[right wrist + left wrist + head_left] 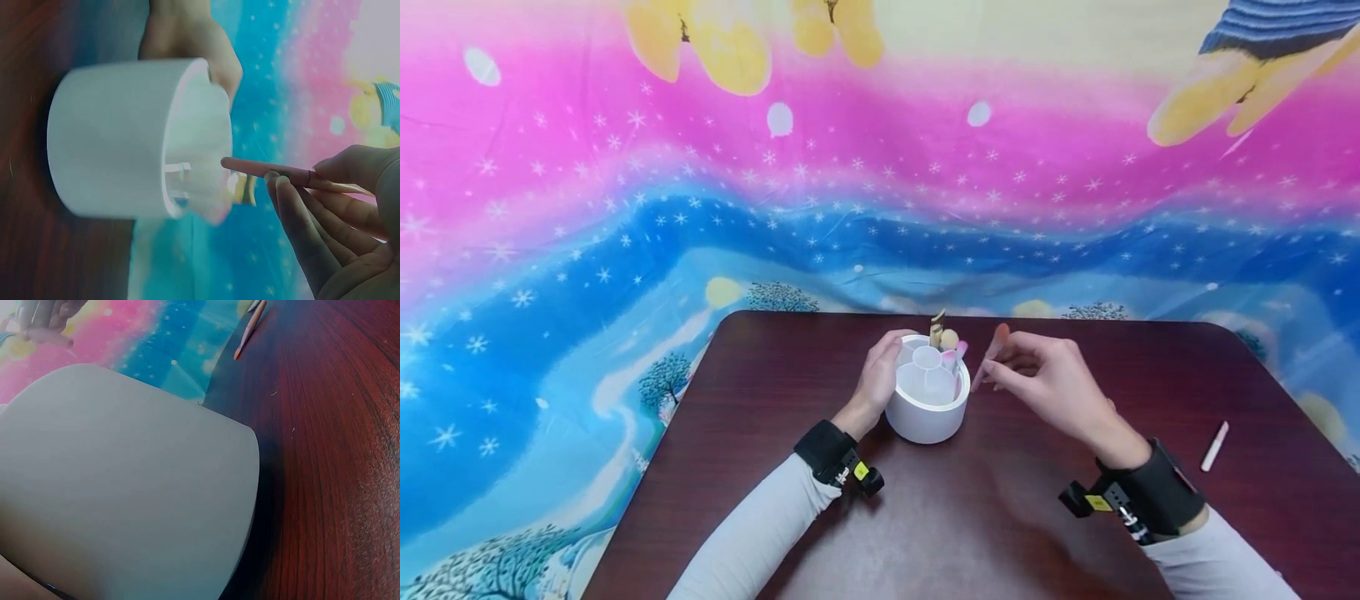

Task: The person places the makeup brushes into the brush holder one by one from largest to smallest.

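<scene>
A white round divided holder [927, 421] stands on the table, with clear inner compartments. My left hand [880, 375] grips its left side; in the right wrist view the left hand [190, 47] shows behind it. Pink-tipped brushes [961, 350], a gold-coloured item [937, 327] and a round beige-topped item [949, 339] stand in the back and right compartments. My right hand [1056, 379] pinches a makeup brush [1000, 337] with orange-brown bristles and a pink handle. Its handle end points down, just right of the holder's rim; in the right wrist view the brush handle [250, 166] points toward the opening.
A small white tube-like item [1214, 447] lies on the dark wood table [760, 417] to the right. In the left wrist view a slim stick-like item [251, 328] lies beyond the holder. A colourful printed cloth [880, 183] hangs behind the table.
</scene>
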Demonstrator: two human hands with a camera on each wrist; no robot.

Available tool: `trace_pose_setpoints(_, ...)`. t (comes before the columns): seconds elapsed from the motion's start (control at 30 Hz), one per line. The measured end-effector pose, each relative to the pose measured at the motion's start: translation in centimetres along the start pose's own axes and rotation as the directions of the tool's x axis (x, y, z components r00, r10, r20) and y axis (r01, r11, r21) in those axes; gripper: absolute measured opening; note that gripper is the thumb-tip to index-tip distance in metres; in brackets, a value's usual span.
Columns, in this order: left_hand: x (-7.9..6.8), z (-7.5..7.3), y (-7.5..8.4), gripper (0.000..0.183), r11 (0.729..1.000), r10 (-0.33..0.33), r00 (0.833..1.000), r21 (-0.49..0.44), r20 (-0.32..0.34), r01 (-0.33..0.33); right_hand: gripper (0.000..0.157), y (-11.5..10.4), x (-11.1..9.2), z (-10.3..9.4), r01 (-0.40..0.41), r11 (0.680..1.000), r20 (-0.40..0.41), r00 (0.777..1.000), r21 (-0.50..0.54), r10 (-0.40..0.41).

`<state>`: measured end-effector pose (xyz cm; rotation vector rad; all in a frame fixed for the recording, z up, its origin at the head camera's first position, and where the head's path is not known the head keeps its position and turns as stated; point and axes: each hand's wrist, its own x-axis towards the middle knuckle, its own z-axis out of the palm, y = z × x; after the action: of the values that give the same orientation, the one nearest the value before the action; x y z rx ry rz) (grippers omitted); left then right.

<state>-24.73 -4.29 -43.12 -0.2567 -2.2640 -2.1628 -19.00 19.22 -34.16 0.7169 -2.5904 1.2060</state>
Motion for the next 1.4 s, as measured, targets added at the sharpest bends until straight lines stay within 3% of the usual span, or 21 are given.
trace_pose_setpoints(0.17, -0.2, -0.2, 0.3, 0.038, 0.999, -0.045, 0.999, -0.012, 0.003, 0.045, 0.006, -0.8, 0.1, 1.5, -0.012, 0.998, 0.033, 0.999, 0.054, 0.01)
trace_pose_setpoints(0.4, 0.0, -0.3, 0.5, 0.035, 0.997, -0.077, 0.997, -0.014, 0.027, 0.077, 0.005, -2.9, 0.1, 2.2, -0.002, 0.994, 0.029, 1.0, 0.106, -0.002)
trace_pose_setpoints(0.77, 0.4, -0.2, 0.7, 0.038, 0.994, -0.086, 0.995, -0.057, 0.053, 0.089, 0.013, 0.4, 0.1, 3.2, -0.002, 0.999, 0.068, 0.998, 0.039, -0.001)
trace_pose_setpoints(1.07, 0.5, 0.0, 0.4, 0.038, 0.993, -0.081, 0.995, -0.084, 0.064, 0.086, 0.011, 2.2, -0.8, -0.7, -0.015, 0.996, -0.019, 1.0, -0.082, 0.014)
trace_pose_setpoints(1.23, 0.5, 0.0, 0.4, 0.038, 0.994, -0.079, 0.996, -0.075, 0.051, 0.082, 0.015, 5.4, -1.9, -3.8, -0.058, 0.971, -0.035, 0.998, -0.231, 0.051)
trace_pose_setpoints(1.4, 0.6, -0.1, 0.1, 0.036, 0.997, -0.062, 0.997, -0.053, 0.037, 0.064, 0.027, 9.5, -3.4, -6.8, -0.164, 0.929, 0.037, 0.982, -0.331, 0.187)
